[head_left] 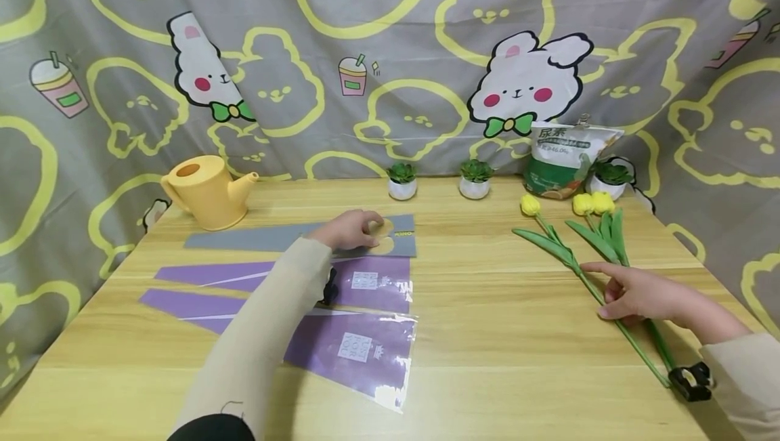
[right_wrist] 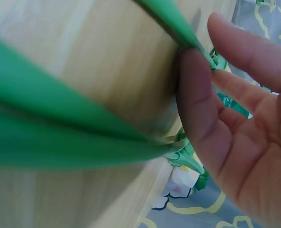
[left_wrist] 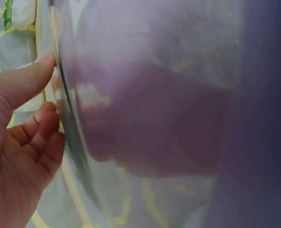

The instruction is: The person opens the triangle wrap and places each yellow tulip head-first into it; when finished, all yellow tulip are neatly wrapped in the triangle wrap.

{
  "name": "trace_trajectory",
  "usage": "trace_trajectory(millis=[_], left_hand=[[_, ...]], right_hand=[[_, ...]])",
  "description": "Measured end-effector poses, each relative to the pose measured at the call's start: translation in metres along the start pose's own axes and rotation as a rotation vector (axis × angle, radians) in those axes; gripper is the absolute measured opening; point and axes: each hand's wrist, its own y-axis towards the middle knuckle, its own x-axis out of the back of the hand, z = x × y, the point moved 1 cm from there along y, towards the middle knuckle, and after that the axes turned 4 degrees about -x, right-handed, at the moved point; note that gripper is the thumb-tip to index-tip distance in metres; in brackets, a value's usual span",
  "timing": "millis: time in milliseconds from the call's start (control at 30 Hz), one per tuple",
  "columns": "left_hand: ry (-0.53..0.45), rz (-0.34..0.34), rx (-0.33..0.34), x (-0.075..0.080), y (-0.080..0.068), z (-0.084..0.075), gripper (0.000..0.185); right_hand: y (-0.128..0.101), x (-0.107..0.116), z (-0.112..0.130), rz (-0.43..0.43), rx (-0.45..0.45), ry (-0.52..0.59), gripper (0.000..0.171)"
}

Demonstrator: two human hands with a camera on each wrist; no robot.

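Presently at left: left hand [head_left: 350,229], resting over the wide end of the tapered grey sleeve [head_left: 244,236], beside its round yellow patches; thumb and fingers are bent and apart, with no closed grip visible.

Below the grey sleeve: upper purple sleeve [head_left: 390,299] and lower purple sleeve [head_left: 390,360], both flat on the table [head_left: 475,373], their wide ends toward the right.

At right: right hand [head_left: 640,295], its forefinger extended to the stem of the single yellow tulip [head_left: 531,205]; thumb and forefinger stand apart, not clamped round the stem.

Beside that tulip: a pair of yellow tulips [head_left: 593,203], lying to its right, their stems passing near the right wrist.

Step in hand: judged to be the taking up of one tulip, with the left hand placed at the grey sleeve; neither appears lifted.

Next move: would call for thumb and forefinger to meet on the single stem without catching its neighbours, and for the left fingers to find the sleeve's edge; thin film may slide or cling.

Back row: yellow watering can [head_left: 213,194], three potted succulents [head_left: 474,187] and a clipped bag [head_left: 557,166].
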Motion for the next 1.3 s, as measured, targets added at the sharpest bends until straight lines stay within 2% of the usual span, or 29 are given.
trace_trajectory(millis=[133, 433, 633, 767, 867, 967, 1167, 1300], left_hand=[[-0.07, -0.022, 0.019, -0.004, 0.0, 0.004, 0.044], [-0.143, -0.079, 0.01, -0.008, -0.001, 0.009, 0.038], [-0.177, -0.114, 0.018, -0.011, -0.001, 0.012, 0.035], [-0.215, -0.128, 0.034, -0.013, -0.001, 0.012, 0.034], [-0.252, -0.144, 0.042, -0.013, -0.001, 0.013, 0.032], [-0.295, -0.154, 0.052, -0.015, -0.001, 0.015, 0.031], [-0.366, -0.174, 0.094, -0.017, -0.002, 0.018, 0.031], [-0.412, -0.188, 0.12, -0.02, -0.003, 0.017, 0.031]], right_hand=[[0.001, -0.001, -0.002, 0.016, -0.003, 0.03, 0.084], [0.001, 0.001, 0.001, 0.018, -0.016, 0.042, 0.079], [0.003, 0.001, 0.004, -0.026, -0.061, 0.001, 0.077], [0.001, 0.001, 0.005, -0.063, -0.058, 0.0, 0.063], [-0.001, 0.004, 0.008, -0.106, -0.039, 0.016, 0.052], [-0.004, 0.009, 0.014, -0.169, -0.012, 0.003, 0.048], [-0.007, 0.02, 0.03, -0.342, 0.033, -0.048, 0.049], [-0.003, 0.022, 0.038, -0.434, 0.07, -0.004, 0.051]])
